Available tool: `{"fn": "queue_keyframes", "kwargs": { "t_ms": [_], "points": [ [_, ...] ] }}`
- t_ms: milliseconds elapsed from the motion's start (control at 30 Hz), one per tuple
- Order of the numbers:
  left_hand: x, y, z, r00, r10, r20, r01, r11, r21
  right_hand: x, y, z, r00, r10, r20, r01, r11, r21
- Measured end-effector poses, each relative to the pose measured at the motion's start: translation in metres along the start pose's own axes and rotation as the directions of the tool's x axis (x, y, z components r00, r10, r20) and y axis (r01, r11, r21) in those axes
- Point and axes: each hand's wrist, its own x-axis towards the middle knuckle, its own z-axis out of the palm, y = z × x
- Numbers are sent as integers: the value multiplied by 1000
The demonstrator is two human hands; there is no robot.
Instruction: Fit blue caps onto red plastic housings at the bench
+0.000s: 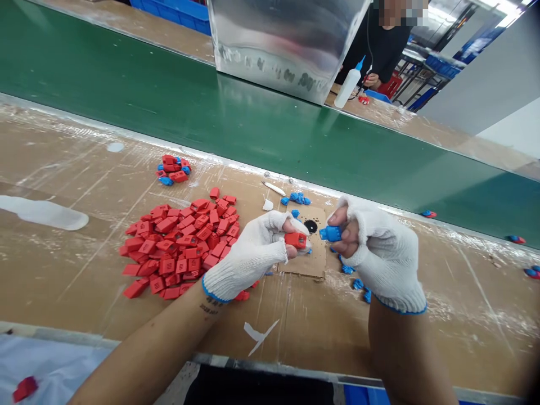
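My left hand [270,239], in a white knitted glove with bare fingertips, pinches a small red plastic housing [296,240]. In my gloved right hand [371,242], a small blue plastic piece [330,233] is held between the fingertips, its narrow end pointing left at the red housing. The two parts are apart, with a short gap between them. Below them lies a cardboard pad [304,267] with a round black spot [311,226]. A big heap of red housings [181,242] spreads left of my left hand. Loose blue pieces [358,284] lie near my right hand, partly hidden by it.
Beyond the table runs a green conveyor belt [169,112] with a metal box [287,50] over it. A small red-and-blue pile [172,170] sits at left. Joined red-and-blue parts [515,239] lie far right. Across the belt, a person [379,50] works beside a white bottle [348,87].
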Motion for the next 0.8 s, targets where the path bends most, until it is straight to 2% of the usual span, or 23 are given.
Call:
{"fn": "queue_keyframes", "kwargs": {
  "t_ms": [267, 500, 667, 800],
  "points": [
    [-5, 4, 4, 999, -52, 14, 52, 999, 2, -3, -6, 10, 996, -68, 56, 74, 992, -100],
    [-5, -2, 0, 998, -52, -32, 51, 998, -27, 5, -12, 19, 992, -72, 107, 83, 991, -108],
    [-5, -1, 3, 996, -52, -76, 54, 998, 20, 5, -14, 18, 975, -131, 178, 158, 977, -146],
    [-6, 1, 5, 991, -93, -98, 99, 993, 60, 4, -8, 16, 968, -107, 226, 136, 984, -117]
  ]
}}
